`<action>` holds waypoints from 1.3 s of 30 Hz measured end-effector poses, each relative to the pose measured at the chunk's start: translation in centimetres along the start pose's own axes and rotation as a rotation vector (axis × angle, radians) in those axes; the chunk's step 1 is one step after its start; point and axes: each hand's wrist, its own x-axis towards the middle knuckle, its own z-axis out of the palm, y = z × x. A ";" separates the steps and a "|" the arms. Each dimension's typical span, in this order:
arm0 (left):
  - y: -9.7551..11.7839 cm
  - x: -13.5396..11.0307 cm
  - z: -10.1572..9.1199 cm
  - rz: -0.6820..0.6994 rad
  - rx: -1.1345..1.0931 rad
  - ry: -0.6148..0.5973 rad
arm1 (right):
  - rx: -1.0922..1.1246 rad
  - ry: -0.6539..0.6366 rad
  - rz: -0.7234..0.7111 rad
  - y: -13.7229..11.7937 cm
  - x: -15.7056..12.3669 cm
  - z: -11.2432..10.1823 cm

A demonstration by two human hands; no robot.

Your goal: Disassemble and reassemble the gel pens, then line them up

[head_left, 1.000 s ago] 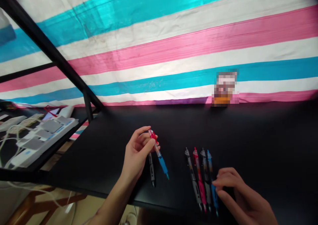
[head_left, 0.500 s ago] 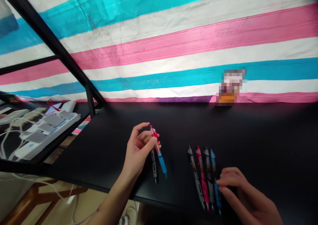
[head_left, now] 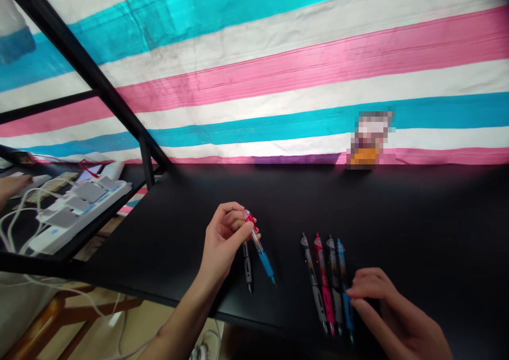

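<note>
Moved: red-and-blue pen point(head_left: 260, 248) tilted further right in left hand point(head_left: 222, 243).
Left grip: closed, pinching pen.
Right grip: loosely curled, holding nothing firmly, fingertips on blue pen point(head_left: 348, 309).
Pen position: above black pen point(head_left: 247, 267), over black desk point(head_left: 417, 217).

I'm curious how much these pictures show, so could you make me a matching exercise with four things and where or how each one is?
Things:
1. Left hand
2. Right hand
3. Dark pen
4. Power strip

Places or states:
A. At the far left of the view
B. Beside a row of four pens
C. Holding a clear pen
D. Lying on the desk beneath the held pen

Pairs: 1-C, 2-B, 3-D, 4-A
</note>
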 end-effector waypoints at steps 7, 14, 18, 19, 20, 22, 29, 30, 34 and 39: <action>0.1 0.0 0.0 0.002 0.009 0.015 | 0.013 0.003 -0.003 -0.2 0.0 -0.3; -0.2 0.4 -0.5 0.029 0.125 0.086 | -0.001 0.005 -0.024 0.0 0.0 -0.1; -0.4 0.5 -0.9 0.073 0.444 0.039 | -0.016 -0.005 -0.035 -0.2 0.0 -0.3; -0.5 0.5 -0.9 0.090 0.522 0.032 | -0.017 -0.009 -0.031 -0.2 0.0 -0.3; -0.6 0.6 -1.0 0.105 0.585 0.031 | -0.016 -0.013 -0.030 -0.2 0.0 -0.4; -0.8 0.6 -1.1 0.120 0.679 0.030 | -0.007 -0.013 -0.028 -0.1 0.0 -0.5; -1.7 0.9 -1.7 0.171 0.970 -0.017 | 0.022 -0.013 -0.017 0.2 0.0 -0.5; -1.8 0.9 -1.8 0.176 0.994 -0.022 | 0.028 -0.008 -0.018 0.1 0.0 -0.5; -1.9 0.9 -2.0 0.197 1.055 -0.051 | 0.043 -0.005 -0.015 -0.1 0.1 -0.6; -1.8 0.9 -2.0 0.255 1.085 -0.072 | 0.042 0.010 0.000 -0.3 0.0 -0.3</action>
